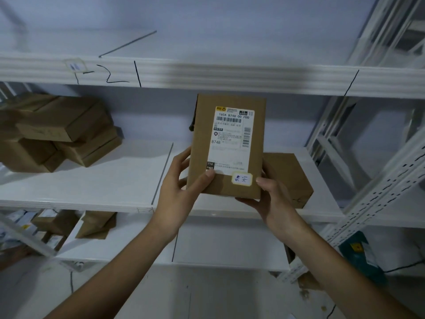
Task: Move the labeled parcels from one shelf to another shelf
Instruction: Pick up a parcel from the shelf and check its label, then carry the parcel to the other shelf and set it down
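A flat brown cardboard parcel [227, 146] with a white shipping label and a small handwritten sticker is held upright in front of the middle shelf [103, 183]. My left hand [181, 192] grips its lower left corner, thumb on the label's bottom edge. My right hand [271, 199] holds its lower right corner from beneath. Another brown parcel [292, 178] lies flat on the middle shelf just behind my right hand. A pile of several brown parcels [57, 132] sits at the left of that shelf.
The white top shelf [207, 72] has handwritten marks on its front edge. On the lower shelf at left lie brown packets [96, 224] and other boxes. A perforated white upright [379, 196] runs down the right. A teal box [361, 256] sits at lower right.
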`<state>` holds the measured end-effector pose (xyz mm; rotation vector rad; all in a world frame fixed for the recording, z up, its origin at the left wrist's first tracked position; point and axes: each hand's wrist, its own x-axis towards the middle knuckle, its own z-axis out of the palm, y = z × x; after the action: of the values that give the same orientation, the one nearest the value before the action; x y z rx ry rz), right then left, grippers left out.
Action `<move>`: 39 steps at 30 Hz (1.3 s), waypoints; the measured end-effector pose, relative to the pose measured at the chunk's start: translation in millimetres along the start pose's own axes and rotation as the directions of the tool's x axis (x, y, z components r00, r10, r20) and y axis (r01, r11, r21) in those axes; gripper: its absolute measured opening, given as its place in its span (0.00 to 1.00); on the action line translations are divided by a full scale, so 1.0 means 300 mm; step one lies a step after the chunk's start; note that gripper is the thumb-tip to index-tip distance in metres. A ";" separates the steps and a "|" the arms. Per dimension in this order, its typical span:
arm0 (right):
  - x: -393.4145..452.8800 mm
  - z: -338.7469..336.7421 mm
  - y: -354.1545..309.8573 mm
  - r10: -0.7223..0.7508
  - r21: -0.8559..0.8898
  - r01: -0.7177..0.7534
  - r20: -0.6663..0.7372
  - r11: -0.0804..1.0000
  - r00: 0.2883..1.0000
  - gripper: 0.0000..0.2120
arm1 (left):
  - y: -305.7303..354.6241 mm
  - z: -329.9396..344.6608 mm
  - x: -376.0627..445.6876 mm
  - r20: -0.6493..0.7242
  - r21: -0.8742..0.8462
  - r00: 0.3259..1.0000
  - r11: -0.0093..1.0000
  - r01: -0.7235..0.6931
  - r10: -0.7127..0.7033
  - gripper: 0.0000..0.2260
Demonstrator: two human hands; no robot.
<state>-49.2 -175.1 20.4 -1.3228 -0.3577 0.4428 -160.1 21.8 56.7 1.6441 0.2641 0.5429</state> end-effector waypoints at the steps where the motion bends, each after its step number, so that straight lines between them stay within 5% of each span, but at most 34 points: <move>1: -0.013 0.001 0.001 -0.007 -0.006 0.007 0.005 1.000 1.000 0.39 | 0.000 -0.002 -0.013 0.000 0.005 1.000 1.000 0.000 0.000 0.34; 11: -0.175 0.095 -0.049 -0.211 0.000 0.213 0.121 0.977 0.970 0.35 | 0.129 -0.091 -0.270 -0.095 0.039 0.979 0.983 -0.177 0.180 0.30; 16: -0.180 0.231 -0.191 -0.407 0.061 0.402 0.148 0.913 0.901 0.40 | 0.295 -0.155 -0.259 -0.117 0.064 0.929 0.937 -0.344 0.350 0.28; 20: -0.139 0.346 -0.306 -0.535 0.143 0.519 0.118 0.843 0.837 0.30 | 0.394 -0.219 -0.211 -0.177 0.100 0.885 0.903 -0.418 0.430 0.29; 25: -0.065 0.507 -0.405 -0.607 0.130 0.593 0.157 0.795 0.779 0.29 | 0.461 -0.351 -0.150 -0.183 0.126 0.859 0.878 -0.461 0.477 0.28; 33: 0.051 0.954 -0.382 -0.674 0.109 0.665 0.094 0.739 0.733 0.34 | 0.469 -0.721 -0.046 -0.249 0.055 0.807 0.840 -0.541 0.536 0.29; 39: 0.141 1.433 -0.272 -0.689 0.143 0.678 0.035 0.721 0.724 0.28 | 0.435 -1.170 0.039 -0.298 0.041 0.770 0.814 -0.580 0.564 0.27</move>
<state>-215.3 194.1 191.6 -0.9584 -0.8479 -0.1149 -340.5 312.2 210.0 1.5757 -0.0493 1.2637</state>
